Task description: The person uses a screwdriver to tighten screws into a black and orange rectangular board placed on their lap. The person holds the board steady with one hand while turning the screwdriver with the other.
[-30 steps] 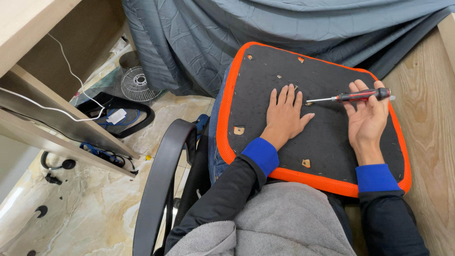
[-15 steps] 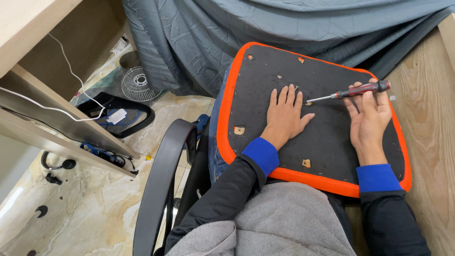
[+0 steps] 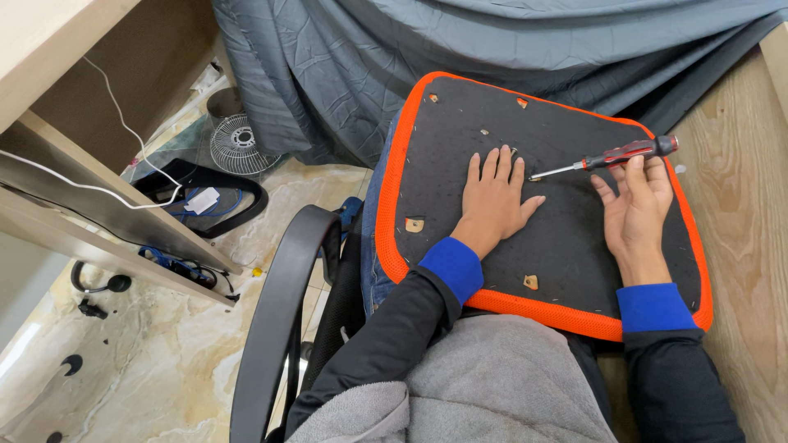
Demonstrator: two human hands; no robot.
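Hands working on a seat pad [image 3: 574, 246]
Left hand [image 3: 492, 197] is lying flat, grip open; right hand [image 3: 636, 209] is gripping a screwdriver [image 3: 611, 157].

No packages, labels, signs, screens visible

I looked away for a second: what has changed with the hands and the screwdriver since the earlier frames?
The right hand has turned from palm-up to fingers curled over the screwdriver, whose handle has risen toward the seat pad's far edge. Its tip stays near the same spot. The left hand stays flat on the pad.
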